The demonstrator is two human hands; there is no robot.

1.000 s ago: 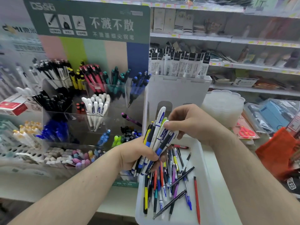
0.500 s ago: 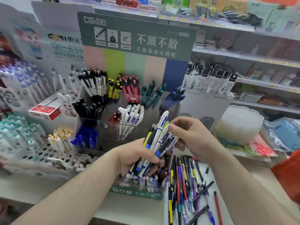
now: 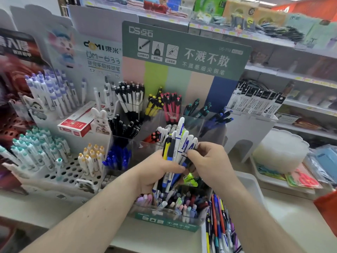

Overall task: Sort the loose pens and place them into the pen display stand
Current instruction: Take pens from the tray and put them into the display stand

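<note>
Pens [image 3: 176, 152] are standing nearly upright in a bundle over the pen display stand [image 3: 164, 128], its compartments lying just behind; left hand [image 3: 156, 170] is gripping their middles while right hand [image 3: 206, 161] is pinching white-and-blue ones near the caps.

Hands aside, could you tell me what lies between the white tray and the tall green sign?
The head view shows the clear pen display stand between white tray and green sign.

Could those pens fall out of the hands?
Maybe. The left hand grips a big fanned bundle of pens, so some could slip and drop into the wrong slot of the stand below. The right hand pinches the bundle's top; a tug there might loosen the rest.
</note>
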